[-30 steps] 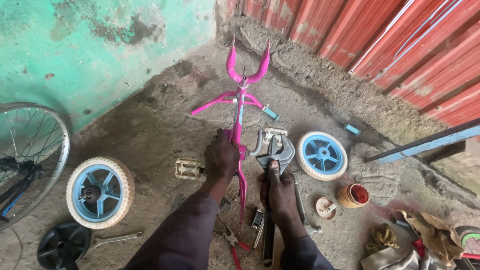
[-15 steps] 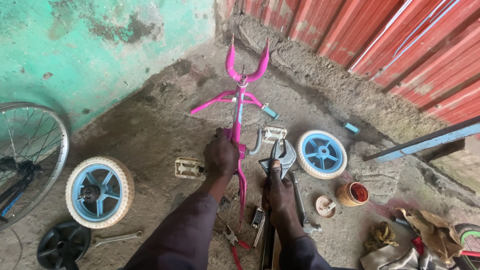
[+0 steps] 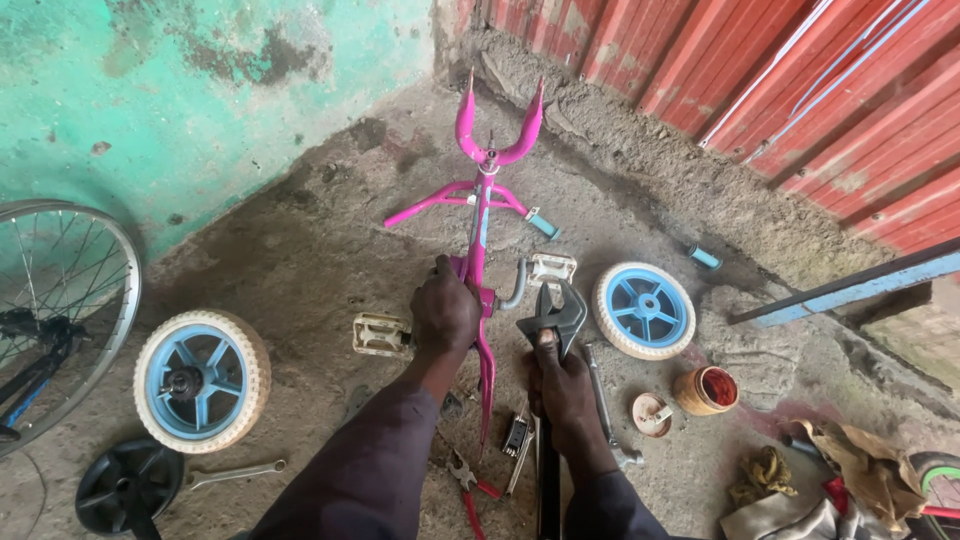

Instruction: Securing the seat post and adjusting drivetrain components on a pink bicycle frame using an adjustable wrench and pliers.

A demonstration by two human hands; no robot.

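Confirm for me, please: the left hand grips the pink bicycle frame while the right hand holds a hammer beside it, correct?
Not quite. The head view shows the right hand holding a large dark wrench with open jaws, not a hammer. The left hand does grip the pink bicycle frame.

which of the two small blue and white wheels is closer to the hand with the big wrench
The small wheel on the right, just beyond the right hand and its wrench. The other small wheel lies far off on the left, past the left hand and pink frame.
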